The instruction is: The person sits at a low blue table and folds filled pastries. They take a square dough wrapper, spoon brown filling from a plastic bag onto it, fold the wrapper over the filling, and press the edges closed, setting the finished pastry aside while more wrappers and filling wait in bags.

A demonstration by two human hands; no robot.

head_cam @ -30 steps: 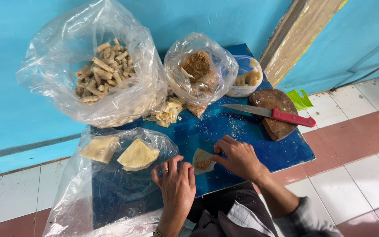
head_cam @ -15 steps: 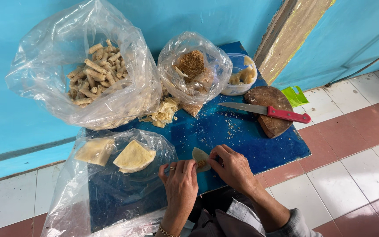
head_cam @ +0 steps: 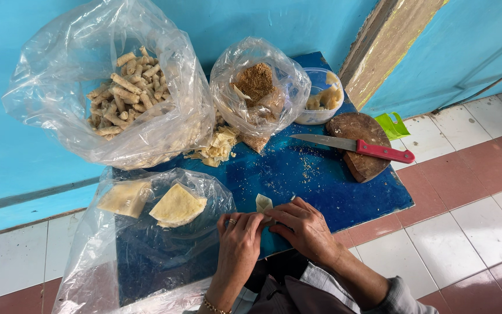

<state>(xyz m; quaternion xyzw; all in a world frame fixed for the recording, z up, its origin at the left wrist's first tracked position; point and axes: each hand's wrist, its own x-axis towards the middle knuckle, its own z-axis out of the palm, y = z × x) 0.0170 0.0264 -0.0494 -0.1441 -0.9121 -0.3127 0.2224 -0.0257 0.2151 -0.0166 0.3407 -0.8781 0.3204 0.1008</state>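
Observation:
Both my hands meet at the near edge of the blue table point(head_cam: 332, 192). My left hand point(head_cam: 238, 239) and my right hand point(head_cam: 304, 228) pinch a small pale wrapper sheet point(head_cam: 263, 204) between their fingertips; one corner of it sticks up above the fingers, the rest is hidden under them. Just left of my left hand lies a clear plastic bag point(head_cam: 146, 244) holding two stacks of pale yellow wrappers point(head_cam: 176, 204).
A big clear bag of finished rolls point(head_cam: 124, 93) stands at the back left. Beside it is a bag of brown crumbly filling point(head_cam: 258, 87), wrapper scraps point(head_cam: 219, 146) and a white bowl point(head_cam: 321, 99). A red-handled knife point(head_cam: 355, 145) rests on a round wooden board point(head_cam: 362, 142).
My hands came together over the wrapper sheet. The left hand moved up to join the right, and both now grip the sheet at the table's near edge.

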